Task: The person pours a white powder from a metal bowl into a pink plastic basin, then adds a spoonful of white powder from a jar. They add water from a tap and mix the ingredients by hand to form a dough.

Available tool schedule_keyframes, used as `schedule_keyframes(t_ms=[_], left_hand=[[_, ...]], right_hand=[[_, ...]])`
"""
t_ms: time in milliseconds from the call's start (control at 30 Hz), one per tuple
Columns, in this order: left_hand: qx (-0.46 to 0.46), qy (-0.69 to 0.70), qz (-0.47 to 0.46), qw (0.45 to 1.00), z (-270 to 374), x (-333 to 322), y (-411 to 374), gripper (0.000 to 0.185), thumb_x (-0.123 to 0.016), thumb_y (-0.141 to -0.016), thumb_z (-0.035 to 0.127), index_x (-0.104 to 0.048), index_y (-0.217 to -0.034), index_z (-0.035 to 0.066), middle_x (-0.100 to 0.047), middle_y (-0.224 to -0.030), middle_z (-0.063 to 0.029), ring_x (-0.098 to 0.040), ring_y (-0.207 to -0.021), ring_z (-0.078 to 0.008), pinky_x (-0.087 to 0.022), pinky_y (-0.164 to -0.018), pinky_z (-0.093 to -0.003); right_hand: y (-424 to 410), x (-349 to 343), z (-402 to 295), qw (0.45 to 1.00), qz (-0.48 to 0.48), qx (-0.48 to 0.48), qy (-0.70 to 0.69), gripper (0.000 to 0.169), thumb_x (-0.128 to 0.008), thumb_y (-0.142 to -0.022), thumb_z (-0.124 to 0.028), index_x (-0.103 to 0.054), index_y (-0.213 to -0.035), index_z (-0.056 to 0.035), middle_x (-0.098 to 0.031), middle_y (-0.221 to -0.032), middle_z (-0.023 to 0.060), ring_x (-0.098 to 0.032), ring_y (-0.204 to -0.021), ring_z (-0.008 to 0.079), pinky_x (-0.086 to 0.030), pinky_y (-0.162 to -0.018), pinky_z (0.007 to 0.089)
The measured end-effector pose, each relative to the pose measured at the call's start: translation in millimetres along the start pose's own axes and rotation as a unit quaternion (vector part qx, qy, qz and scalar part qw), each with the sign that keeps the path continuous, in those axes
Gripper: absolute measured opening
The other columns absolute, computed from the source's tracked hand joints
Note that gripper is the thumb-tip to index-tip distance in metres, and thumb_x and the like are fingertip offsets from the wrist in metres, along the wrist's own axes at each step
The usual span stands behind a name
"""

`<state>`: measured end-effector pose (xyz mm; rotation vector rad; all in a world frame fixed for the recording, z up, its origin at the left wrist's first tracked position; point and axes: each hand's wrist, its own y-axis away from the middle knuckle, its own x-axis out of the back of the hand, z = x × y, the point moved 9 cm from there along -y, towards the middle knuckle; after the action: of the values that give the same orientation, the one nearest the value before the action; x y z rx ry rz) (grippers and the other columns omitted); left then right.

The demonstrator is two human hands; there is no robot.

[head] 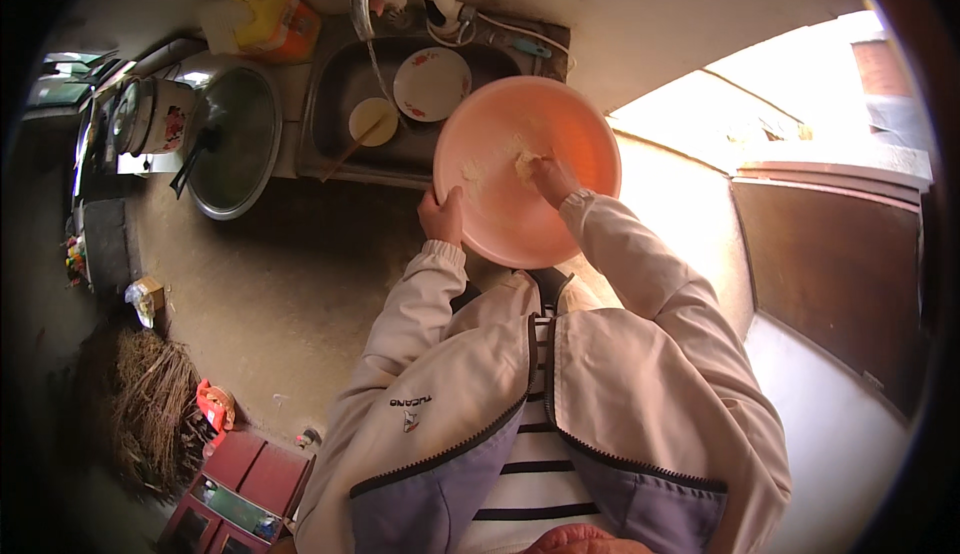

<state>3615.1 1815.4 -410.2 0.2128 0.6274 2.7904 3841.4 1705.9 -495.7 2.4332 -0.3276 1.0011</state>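
Observation:
A large pink plastic basin (517,231) is in front of me, over the right end of the sink. My left hand (442,216) grips its rim at the lower left, with the thumb on the inside. Inside the basin, my right hand (553,177) has its fingers in a pale, crumbly, dough-like clump (526,164). More pale crumbs stick to the basin's inner wall. Left of the basin, a white plate with red flowers (433,83) and a small bowl (363,120) with chopsticks (352,150) lie in the sink, where a thin stream of water falls.
The steel sink (311,115) is beside a wall, under a tap (361,18). A yellow and orange container (281,27), a big round lid (232,141) and a flowered pot (166,117) stand to the left. Dry brushwood (154,404) and a red cabinet (240,471) are at the lower left.

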Motion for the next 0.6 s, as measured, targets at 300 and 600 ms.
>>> schedule_keyframes(t_ms=[300,600], left_hand=[[-0.427,-0.273,-0.064,0.860,170,-99,-1,0.050,-0.054,-0.091,0.018,-0.039,-0.133,-0.005,-0.047,-0.130,-0.0234,-0.045,-0.120,-0.0386,-0.037,-0.101,-0.0433],[0.134,0.167,-0.123,0.969,74,-154,-243,0.016,-0.050,-0.092,0.011,-0.054,-0.101,-0.001,-0.058,-0.095,-0.0114,-0.056,-0.087,-0.0239,-0.050,-0.084,-0.0367]], right_hand=[[28,4,-21,0.993,0.039,0.045,0.098,0.030,-0.048,-0.085,-0.008,-0.045,-0.111,0.0043,-0.050,-0.101,0.0296,-0.059,-0.080,0.0463,-0.050,-0.066,0.0508],[23,-5,-33,0.993,0.031,0.052,0.106,0.029,-0.047,-0.083,-0.006,-0.045,-0.109,0.0066,-0.050,-0.101,0.0313,-0.058,-0.084,0.0455,-0.050,-0.071,0.0506]])
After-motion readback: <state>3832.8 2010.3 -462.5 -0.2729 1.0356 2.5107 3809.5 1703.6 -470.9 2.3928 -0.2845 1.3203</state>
